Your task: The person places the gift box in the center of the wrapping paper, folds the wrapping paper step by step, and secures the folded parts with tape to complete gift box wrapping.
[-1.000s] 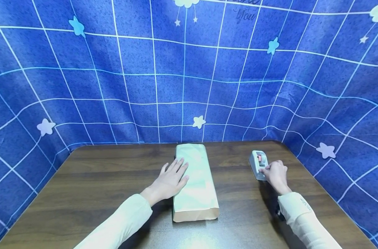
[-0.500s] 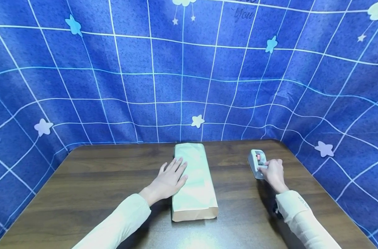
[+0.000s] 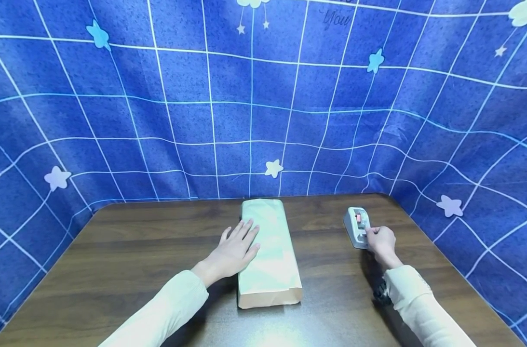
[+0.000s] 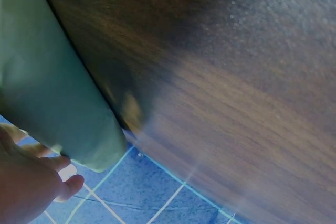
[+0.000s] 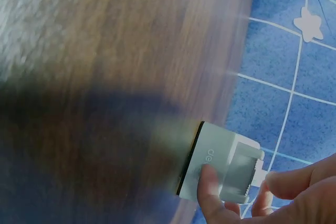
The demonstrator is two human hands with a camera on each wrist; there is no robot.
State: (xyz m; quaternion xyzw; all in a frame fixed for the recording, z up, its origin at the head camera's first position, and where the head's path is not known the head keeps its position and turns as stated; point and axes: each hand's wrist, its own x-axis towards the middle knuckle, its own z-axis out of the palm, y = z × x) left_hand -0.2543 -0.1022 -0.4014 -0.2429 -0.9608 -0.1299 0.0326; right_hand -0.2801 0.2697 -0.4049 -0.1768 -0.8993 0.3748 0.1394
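A long, pale green paper-wrapped package (image 3: 269,255) lies flat on the brown wooden table, and its near end shows a beige edge. My left hand (image 3: 234,249) rests on its left side with fingers spread; the left wrist view shows those fingers (image 4: 50,162) over the package's green side (image 4: 58,77). To the right stands a small grey tape dispenser (image 3: 357,227) with a pinkish roll core. At its front my right hand (image 3: 382,242) pinches what looks like the tape's end by the toothed cutter. One finger (image 5: 209,182) touches the dispenser's front face (image 5: 215,153).
The wooden table (image 3: 159,231) runs back to a blue curtain (image 3: 228,120) with white grid lines and stars, which also hangs along both sides. A dark object (image 3: 381,293) sits under the right wrist.
The right hand's fingertips have drawn slightly back along the dispenser's front. The left hand stays on the package. The whole head view has shifted a little.
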